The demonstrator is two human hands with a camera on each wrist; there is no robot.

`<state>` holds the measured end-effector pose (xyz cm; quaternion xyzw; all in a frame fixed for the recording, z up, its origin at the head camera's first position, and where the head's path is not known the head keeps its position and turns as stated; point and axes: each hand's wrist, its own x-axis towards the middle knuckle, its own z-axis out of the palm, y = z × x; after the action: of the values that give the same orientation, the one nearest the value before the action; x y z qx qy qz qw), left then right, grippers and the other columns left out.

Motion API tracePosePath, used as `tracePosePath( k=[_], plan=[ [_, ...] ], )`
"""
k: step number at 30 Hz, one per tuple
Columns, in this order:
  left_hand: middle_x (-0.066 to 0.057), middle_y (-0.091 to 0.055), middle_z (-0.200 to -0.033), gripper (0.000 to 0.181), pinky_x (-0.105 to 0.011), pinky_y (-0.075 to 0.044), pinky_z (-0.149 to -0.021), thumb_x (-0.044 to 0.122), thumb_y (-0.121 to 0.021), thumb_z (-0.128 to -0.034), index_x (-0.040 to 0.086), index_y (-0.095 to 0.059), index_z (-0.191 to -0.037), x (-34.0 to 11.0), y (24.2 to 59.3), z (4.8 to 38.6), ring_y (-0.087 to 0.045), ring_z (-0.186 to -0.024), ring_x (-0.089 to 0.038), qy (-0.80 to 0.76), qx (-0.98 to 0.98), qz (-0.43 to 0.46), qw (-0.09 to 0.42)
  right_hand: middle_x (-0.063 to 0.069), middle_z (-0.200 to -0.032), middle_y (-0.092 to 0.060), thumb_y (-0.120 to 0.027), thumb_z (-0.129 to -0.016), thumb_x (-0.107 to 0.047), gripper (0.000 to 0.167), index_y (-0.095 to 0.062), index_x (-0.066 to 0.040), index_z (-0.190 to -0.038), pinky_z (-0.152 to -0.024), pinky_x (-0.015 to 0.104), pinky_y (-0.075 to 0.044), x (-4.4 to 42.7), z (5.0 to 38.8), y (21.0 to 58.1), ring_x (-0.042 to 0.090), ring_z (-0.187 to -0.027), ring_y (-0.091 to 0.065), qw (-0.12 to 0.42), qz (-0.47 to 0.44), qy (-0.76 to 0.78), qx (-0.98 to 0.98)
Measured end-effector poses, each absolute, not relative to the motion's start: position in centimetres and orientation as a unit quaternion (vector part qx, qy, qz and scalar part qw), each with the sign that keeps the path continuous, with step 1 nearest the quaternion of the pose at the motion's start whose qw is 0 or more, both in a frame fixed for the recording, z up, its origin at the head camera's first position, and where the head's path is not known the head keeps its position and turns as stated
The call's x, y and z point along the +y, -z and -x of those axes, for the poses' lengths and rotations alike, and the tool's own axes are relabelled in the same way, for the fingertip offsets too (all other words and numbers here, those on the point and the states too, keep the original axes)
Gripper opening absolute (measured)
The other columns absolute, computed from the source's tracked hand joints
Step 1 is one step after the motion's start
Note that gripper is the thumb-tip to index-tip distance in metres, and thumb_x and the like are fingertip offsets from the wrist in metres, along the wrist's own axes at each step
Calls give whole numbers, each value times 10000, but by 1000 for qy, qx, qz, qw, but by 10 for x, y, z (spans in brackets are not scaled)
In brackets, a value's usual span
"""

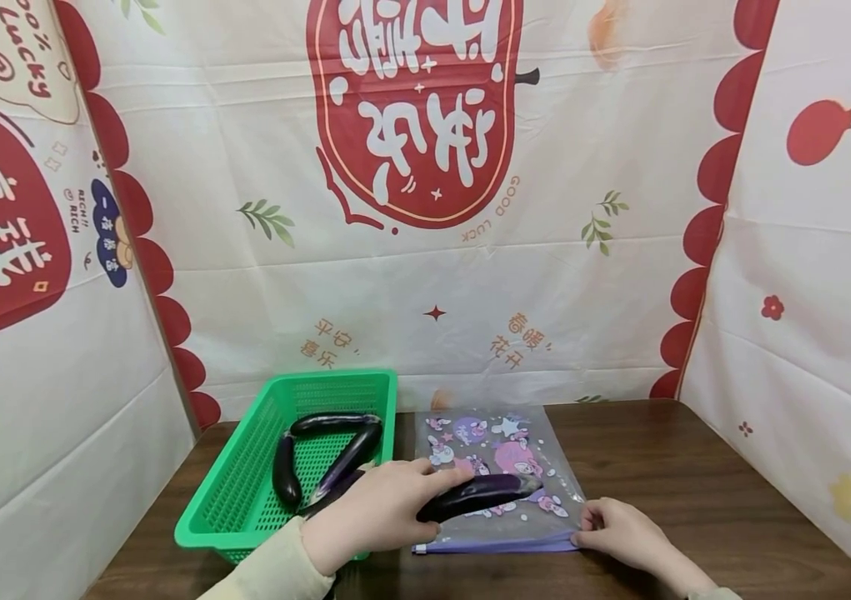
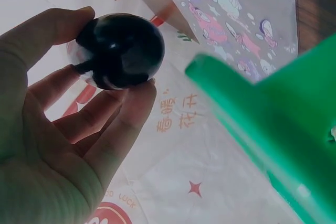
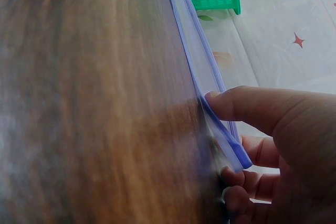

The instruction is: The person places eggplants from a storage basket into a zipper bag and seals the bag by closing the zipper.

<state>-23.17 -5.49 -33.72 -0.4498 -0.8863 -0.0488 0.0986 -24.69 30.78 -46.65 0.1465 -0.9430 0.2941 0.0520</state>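
Observation:
My left hand [image 1: 387, 504] grips a dark purple eggplant [image 1: 473, 495] above the left part of a clear zip bag [image 1: 545, 467] with cartoon prints. In the left wrist view the eggplant [image 2: 123, 51] is seen end-on, between the thumb and fingers of the left hand [image 2: 68, 129]. The bag lies flat, its purple zip edge toward me. My right hand [image 1: 631, 533] pinches the right corner of that edge. In the right wrist view the thumb of the right hand [image 3: 283, 129] lies on the purple strip [image 3: 210, 77], and the edge is slightly parted there.
A green basket [image 1: 218, 500] stands left of the bag, with several eggplants [image 1: 286, 471] inside. The brown wooden table [image 1: 665, 450] extends to the right. Printed cloth [image 1: 425, 275] hangs behind and at both sides.

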Motion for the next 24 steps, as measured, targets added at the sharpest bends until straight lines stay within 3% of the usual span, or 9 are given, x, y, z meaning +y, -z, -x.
tracePosePath(
  k=[12, 16, 20, 24],
  plan=[
    [117, -508, -775, 712, -161, -309, -492, 289, -783, -771, 293, -494, -1421, -37, 353, 231, -380, -574, 0, 48, -857, 497, 128, -130, -626, -446, -722, -702, -225, 188, -537, -242, -672, -492, 224, -322, 308, 248, 466, 2, -543, -400, 74, -152, -277, -946],
    [111, -550, -818, 716, -161, -341, -517, 301, -786, -752, 294, -506, -1411, -29, 359, 233, -427, -599, -4, 39, -850, 506, 140, -109, -649, -447, -715, -716, -215, 183, -538, -246, -683, -501, 232, -323, 309, 249, 465, 8, -556, -399, 72, -151, -275, -947],
    [74, -610, -920, 716, -190, -406, -559, 303, -778, -745, 309, -508, -1408, -23, 366, 235, -525, -672, -35, 37, -854, 504, 123, -106, -653, -447, -710, -743, -217, 184, -536, -246, -691, -506, 233, -320, 311, 249, 465, 9, -564, -400, 68, -152, -278, -946],
    [65, -605, -909, 714, -207, -412, -563, 297, -770, -753, 337, -498, -1412, -21, 373, 237, -534, -685, -43, 40, -863, 496, 92, -120, -642, -444, -722, -783, -245, 195, -544, -248, -705, -506, 231, -318, 310, 248, 467, 6, -565, -400, 61, -161, -292, -941]
  ],
)
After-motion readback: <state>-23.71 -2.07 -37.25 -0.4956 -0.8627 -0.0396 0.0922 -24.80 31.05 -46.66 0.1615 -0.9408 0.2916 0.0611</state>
